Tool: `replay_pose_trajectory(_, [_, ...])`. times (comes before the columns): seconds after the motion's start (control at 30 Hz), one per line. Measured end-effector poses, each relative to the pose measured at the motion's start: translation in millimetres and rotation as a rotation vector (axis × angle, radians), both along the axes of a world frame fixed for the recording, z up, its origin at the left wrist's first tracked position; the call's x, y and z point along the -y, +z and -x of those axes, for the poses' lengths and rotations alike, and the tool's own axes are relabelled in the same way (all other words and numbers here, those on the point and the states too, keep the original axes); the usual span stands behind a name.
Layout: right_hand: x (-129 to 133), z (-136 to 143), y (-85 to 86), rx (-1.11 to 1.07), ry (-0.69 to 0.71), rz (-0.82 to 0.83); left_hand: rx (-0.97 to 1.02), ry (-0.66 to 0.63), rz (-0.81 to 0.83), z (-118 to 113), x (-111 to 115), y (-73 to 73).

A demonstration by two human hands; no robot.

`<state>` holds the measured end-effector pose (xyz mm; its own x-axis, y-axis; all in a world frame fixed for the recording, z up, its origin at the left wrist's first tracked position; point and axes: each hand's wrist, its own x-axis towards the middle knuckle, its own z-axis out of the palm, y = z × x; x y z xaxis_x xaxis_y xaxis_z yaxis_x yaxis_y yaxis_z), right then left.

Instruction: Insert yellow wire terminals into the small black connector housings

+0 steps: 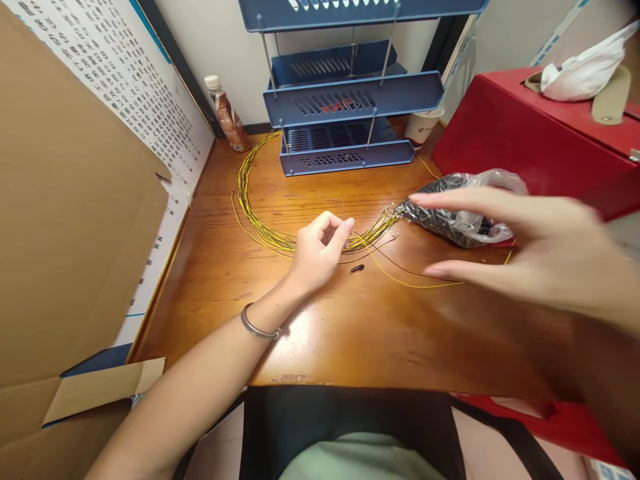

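Left hand [320,250] looks to have thumb and forefinger nipped together on a pair of loose wires, a yellow strand [420,287] and a dark strand [407,269], which trail off toward 4 o'clock. Can't see the actual contact, so that's my read. Right hand [555,247], over at 3 o'clock, is blurry, but thumb and fingers are spread wide and I see nothing between them.

My two cents: keep that left pinch light but steady, close to where the strands fan apart, so they don't twist. Come in with the right fingers low, just above the desk [350,333], and narrow that gap early; wide is clumsy on wire this thin. Watch the tiny black piece [357,268] at about 4 o'clock from the left hand, easy to flick away with a knuckle. Same with the coil [243,183], curving round from 11 o'clock: tug gently or it'll probably snag. Plastic bag [440,220] sits at 2 o'clock, so mind your wrist.
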<state>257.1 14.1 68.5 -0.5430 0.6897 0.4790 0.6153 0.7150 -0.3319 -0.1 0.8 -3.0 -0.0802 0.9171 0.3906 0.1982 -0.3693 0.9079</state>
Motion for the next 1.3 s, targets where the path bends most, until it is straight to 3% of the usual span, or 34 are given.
replay_pose_trajectory(0.1, [-22.8,-7.1,-29.7,0.070,0.112,0.123,-0.002,-0.001,0.008,-0.2,-0.5,0.0])
replay_pose_trajectory(0.17, [-26.8,-6.0,-42.4,0.107,0.089,0.125,-0.006,0.008,0.005,-0.3,-0.8,-0.5])
replay_pose_trajectory(0.3, [6.3,29.3,-28.5,-0.144,-0.005,0.058,-0.014,0.039,-0.002,-0.8,-0.2,-0.9])
replay_pose_trajectory(0.33, [18.5,43.5,-22.3,-0.244,-0.008,0.150,-0.011,0.052,-0.007,-1.0,0.4,-0.3])
replay_pose_trajectory(0.43, [44.7,84.3,-17.9,-0.312,0.212,0.906,0.020,0.118,-0.048,-1.4,2.8,4.0])
replay_pose_trajectory(0.47, [48.0,94.6,-22.5,-0.411,0.208,1.089,0.034,0.141,-0.066,-1.5,3.8,6.0])
replay_pose_trajectory(0.57, [43.9,112.2,-45.1,-0.811,0.148,1.265,0.071,0.161,-0.096,-2.3,6.8,11.1])
replay_pose_trajectory(0.63, [36.3,115.0,-58.1,-0.963,0.189,1.218,0.086,0.133,-0.087,-3.5,8.6,12.7])
replay_pose_trajectory(0.73, [28.0,112.8,-65.4,-1.020,0.214,1.023,0.086,0.080,-0.058,-6.6,11.5,12.2])
replay_pose_trajectory(0.93, [25.6,105.2,-61.4,-0.915,0.030,0.697,0.048,0.024,-0.004,-12.6,16.1,6.1])
replay_pose_trajectory(1.3, [20.9,101.1,-62.1,-0.883,0.023,0.688,0.063,-0.005,0.032,-13.4,15.8,2.1])
